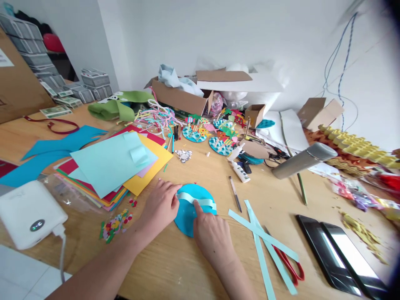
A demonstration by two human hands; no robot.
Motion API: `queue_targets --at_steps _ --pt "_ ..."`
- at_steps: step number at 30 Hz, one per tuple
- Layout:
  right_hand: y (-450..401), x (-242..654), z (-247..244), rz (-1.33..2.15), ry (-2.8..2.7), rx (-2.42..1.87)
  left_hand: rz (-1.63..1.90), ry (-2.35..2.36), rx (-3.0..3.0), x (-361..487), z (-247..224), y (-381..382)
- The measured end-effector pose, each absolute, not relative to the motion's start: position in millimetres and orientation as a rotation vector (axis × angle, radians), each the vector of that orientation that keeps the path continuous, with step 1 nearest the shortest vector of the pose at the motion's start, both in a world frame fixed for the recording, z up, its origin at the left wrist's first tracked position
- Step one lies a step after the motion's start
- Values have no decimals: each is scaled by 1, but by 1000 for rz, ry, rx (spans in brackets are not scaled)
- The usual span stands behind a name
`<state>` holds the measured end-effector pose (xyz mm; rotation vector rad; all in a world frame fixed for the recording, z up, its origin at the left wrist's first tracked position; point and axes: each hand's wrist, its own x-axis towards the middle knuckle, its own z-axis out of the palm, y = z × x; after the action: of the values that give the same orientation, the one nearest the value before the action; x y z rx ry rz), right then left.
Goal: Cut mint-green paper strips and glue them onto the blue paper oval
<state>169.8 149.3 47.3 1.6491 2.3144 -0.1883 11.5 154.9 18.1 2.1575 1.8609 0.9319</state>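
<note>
A round blue paper disc (185,216) lies on the table before me, with a wavy pale blue paper strip (204,202) running across its upper half. At the disc's left edge, by the strip's left end, my left hand (163,201) is closed on the rim with thumb and forefinger. My right hand (211,231) presses the strip's middle down with an outstretched index finger; its other fingers are curled and it grips nothing. Right of the disc, several loose pale blue strips (259,237) cross over red-handled scissors (289,264). A pen (235,193) lies above them.
Coloured paper sheets (103,166) and a white device (31,216) with a cable are on the left. Behind are white glue bottles (240,171), decorated blue discs (194,134) and an open cardboard box (178,98). A grey flask (304,160) and black phones (340,254) are at right.
</note>
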Motion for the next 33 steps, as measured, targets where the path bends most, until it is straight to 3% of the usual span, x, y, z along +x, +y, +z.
queue_targets --at_steps 20,33 --pt "155 165 53 -168 2343 1635 1016 1692 2189 13 16 152" --pt "165 166 69 -190 2321 1514 893 1732 2165 11 18 151"
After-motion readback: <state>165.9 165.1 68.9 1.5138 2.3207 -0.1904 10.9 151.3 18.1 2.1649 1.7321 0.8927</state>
